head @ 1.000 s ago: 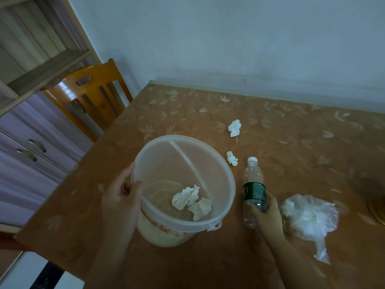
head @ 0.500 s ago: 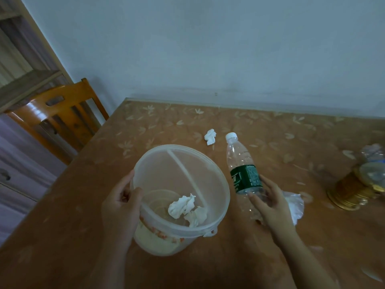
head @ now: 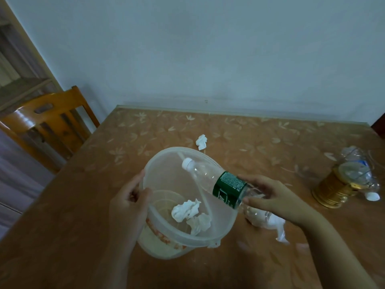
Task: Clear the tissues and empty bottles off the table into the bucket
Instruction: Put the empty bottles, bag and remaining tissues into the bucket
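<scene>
A translucent plastic bucket (head: 224,227) stands on the brown table (head: 250,138), tilted toward me, with two crumpled tissues (head: 185,209) lying in it. My left hand (head: 129,203) grips its left rim. My right hand (head: 268,197) holds a clear empty bottle with a green label (head: 228,187) by its base, lying nearly flat with its white cap over the bucket's mouth. Another crumpled tissue (head: 201,141) lies on the table beyond the bucket. A crushed clear bottle (head: 358,172) lies at the right.
A white plastic bag (head: 268,222) lies under my right wrist. A gold tin (head: 331,189) stands at the right beside the crushed bottle. A wooden chair (head: 48,124) is at the table's left, with a cabinet behind it. A pale wall runs along the far edge.
My right hand lifted the green-label bottle off the table and tipped it sideways, swinging its capped end left over the bucket. My left hand stayed on the rim.
</scene>
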A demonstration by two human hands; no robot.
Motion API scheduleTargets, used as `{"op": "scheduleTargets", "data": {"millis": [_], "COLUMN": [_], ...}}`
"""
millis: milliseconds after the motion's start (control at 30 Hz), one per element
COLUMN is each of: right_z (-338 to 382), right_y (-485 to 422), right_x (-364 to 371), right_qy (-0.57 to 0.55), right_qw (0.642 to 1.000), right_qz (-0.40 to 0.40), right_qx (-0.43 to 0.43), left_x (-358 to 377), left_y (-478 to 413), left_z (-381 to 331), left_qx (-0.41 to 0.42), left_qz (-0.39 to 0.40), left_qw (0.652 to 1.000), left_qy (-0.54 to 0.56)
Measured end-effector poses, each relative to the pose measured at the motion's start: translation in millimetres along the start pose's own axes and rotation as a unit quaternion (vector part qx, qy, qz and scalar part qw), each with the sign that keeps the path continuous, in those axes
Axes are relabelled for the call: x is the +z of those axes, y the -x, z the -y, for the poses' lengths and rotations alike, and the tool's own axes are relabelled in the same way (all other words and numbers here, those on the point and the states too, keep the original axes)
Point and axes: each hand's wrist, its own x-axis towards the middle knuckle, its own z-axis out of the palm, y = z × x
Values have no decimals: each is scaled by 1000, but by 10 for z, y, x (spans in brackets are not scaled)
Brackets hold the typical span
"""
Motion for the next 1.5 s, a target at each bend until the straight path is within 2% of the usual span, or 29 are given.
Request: {"op": "scheduleTargets", "data": {"millis": [133,400,767,1133,1300,1400,1500], "right_z": [42,-28,8,-177,-329,-353,-294], "right_y": [-87,-245,-362,-226,-134,-140,-193], "right_x": [-31,107,303,295,399,524,647], "right_qy": [55,85,52,-37,-96,-172,-218], "right_qw": [998,996,988,967,966,963,962], "right_qz": [27,-15,-137,-253,-239,-198,-158], "right_qx": [10,28,-45,-14,32,64,53], "left_x": [27,72,111,111,115,129,122], "left_y": [47,125,151,67,58,71,86], "left_z": [-41,-82,-134,8,17,23,63], "left_qx": [29,59,56,-5,-19,-25,-28], "left_qz": [15,40,21,-36,-62,-76,-108], "left_qw": [999,997,998,998,997,995,992], "left_qy": [2,-5,-2,49,48,55,66]}}
